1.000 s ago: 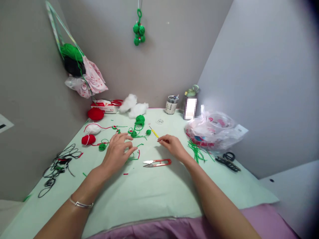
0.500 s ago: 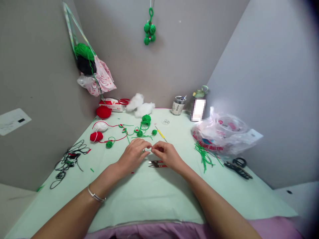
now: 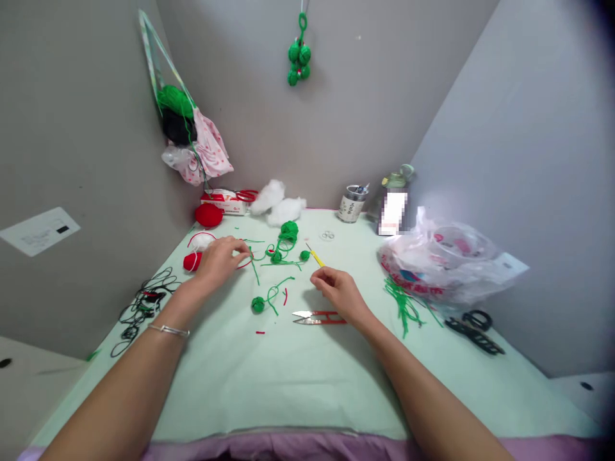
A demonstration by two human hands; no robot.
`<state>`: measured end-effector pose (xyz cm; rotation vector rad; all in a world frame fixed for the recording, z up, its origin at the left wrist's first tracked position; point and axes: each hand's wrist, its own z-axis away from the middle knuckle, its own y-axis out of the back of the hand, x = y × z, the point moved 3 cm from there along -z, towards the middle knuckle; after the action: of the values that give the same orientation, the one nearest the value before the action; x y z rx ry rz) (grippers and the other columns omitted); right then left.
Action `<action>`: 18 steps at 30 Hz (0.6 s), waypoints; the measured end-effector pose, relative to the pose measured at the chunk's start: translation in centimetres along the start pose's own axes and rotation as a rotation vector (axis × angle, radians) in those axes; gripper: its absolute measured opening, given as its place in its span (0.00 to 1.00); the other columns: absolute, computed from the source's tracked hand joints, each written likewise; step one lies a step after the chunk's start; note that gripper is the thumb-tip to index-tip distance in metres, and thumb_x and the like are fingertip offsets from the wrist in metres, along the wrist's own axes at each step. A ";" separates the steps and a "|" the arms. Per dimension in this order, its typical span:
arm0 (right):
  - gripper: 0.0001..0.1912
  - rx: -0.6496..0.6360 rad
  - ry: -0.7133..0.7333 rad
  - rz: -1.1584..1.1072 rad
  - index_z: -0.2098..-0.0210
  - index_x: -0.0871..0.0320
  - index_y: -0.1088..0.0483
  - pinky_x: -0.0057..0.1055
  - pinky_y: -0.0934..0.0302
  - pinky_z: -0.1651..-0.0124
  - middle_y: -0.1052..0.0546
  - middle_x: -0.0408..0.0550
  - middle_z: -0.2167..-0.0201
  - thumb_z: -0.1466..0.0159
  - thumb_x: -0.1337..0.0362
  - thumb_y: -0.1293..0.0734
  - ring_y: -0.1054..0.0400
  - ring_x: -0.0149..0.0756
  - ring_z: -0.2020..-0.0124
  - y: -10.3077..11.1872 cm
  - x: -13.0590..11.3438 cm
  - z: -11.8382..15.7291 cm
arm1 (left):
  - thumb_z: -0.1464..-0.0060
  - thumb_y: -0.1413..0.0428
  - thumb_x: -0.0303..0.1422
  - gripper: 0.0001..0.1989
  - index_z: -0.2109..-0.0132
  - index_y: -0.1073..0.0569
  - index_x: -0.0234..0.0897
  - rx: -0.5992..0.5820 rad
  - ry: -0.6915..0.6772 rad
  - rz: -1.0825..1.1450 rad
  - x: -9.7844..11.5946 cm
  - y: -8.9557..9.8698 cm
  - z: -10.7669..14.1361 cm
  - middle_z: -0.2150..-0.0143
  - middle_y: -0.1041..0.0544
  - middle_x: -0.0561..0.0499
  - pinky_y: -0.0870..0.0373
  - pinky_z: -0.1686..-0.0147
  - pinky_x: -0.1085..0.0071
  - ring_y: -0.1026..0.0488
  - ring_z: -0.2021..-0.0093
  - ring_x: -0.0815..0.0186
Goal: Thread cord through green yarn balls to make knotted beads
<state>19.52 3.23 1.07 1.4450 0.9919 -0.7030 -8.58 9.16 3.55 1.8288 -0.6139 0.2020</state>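
Observation:
Over the far left part of the table, my left hand (image 3: 221,259) has thumb and fingertips drawn together at a green yarn strand (image 3: 254,267) and a red yarn loop; what it pinches is hidden. My right hand (image 3: 340,293) hovers just below the yellow-handled crochet hook (image 3: 317,258), fingers curled together, nothing visible in them. Thread snips (image 3: 319,317) with red handles lie beneath it. Between my hands are a small green yarn ball (image 3: 258,304) with a looped tail and a short red yarn piece (image 3: 285,296).
Behind lie a green yarn bundle (image 3: 289,231), white stuffing (image 3: 286,211), red yarn (image 3: 209,216) and a pen tin (image 3: 352,205). Black cord (image 3: 139,307) lies left. To the right are a plastic bag (image 3: 446,262), green strands (image 3: 402,304) and a black tool (image 3: 475,334).
My hands have parted. The left has moved away to the upper left, the right slightly up and right. The green ball and red yarn piece now show between them; the view has shifted slightly.

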 end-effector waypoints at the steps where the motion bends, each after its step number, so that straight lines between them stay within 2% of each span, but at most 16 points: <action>1: 0.10 0.008 0.011 0.037 0.69 0.58 0.27 0.30 0.43 0.66 0.27 0.43 0.75 0.38 0.59 0.36 0.36 0.32 0.72 0.1 0.1 0.0 | 0.45 0.44 0.35 0.06 0.67 0.22 0.42 -0.027 0.054 -0.039 -1.2 0.4 -0.6 0.61 0.22 0.47 0.36 0.57 0.61 0.27 0.57 0.53; 5: 0.10 0.011 0.046 0.141 0.69 0.58 0.27 0.31 0.43 0.64 0.25 0.43 0.73 0.37 0.60 0.37 0.34 0.34 0.71 0.3 0.3 0.1 | 0.52 0.42 0.30 0.05 0.72 0.22 0.42 -0.045 0.143 -0.060 -4.2 1.4 -1.6 0.67 0.23 0.46 0.38 0.63 0.62 0.27 0.62 0.51; 8: 0.09 -0.008 0.048 0.156 0.69 0.57 0.28 0.30 0.43 0.64 0.25 0.43 0.73 0.37 0.61 0.37 0.34 0.34 0.70 0.2 0.1 0.2 | 0.56 0.41 0.31 0.03 0.75 0.23 0.42 -0.039 0.185 -0.014 -5.3 1.4 -1.7 0.72 0.24 0.47 0.38 0.65 0.63 0.27 0.64 0.52; 11: 0.09 -0.030 0.043 0.161 0.69 0.57 0.28 0.30 0.44 0.64 0.26 0.42 0.73 0.37 0.61 0.37 0.35 0.33 0.71 0.0 0.0 0.2 | 0.58 0.39 0.35 0.03 0.74 0.23 0.42 -0.008 0.194 0.101 -5.7 1.3 -2.0 0.73 0.23 0.49 0.36 0.66 0.66 0.27 0.65 0.56; 14: 0.09 -0.049 0.038 0.159 0.69 0.57 0.28 0.29 0.44 0.64 0.25 0.42 0.73 0.37 0.61 0.37 0.35 0.33 0.71 -0.1 -0.2 0.2 | 0.53 0.42 0.40 0.10 0.66 0.22 0.40 0.056 0.174 0.267 -5.7 1.9 -3.0 0.69 0.21 0.50 0.32 0.64 0.67 0.26 0.65 0.59; 18: 0.10 -0.091 0.033 0.167 0.69 0.57 0.28 0.29 0.44 0.66 0.26 0.42 0.74 0.36 0.61 0.38 0.36 0.32 0.71 -0.4 -0.3 0.4 | 0.49 0.45 0.39 0.22 0.47 0.27 0.36 0.154 0.156 0.527 -5.2 4.1 -5.4 0.68 0.23 0.51 0.28 0.59 0.67 0.25 0.64 0.63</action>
<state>19.05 2.71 1.05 1.4444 0.9050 -0.5076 -14.14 14.89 6.60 1.7425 -0.9819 0.7538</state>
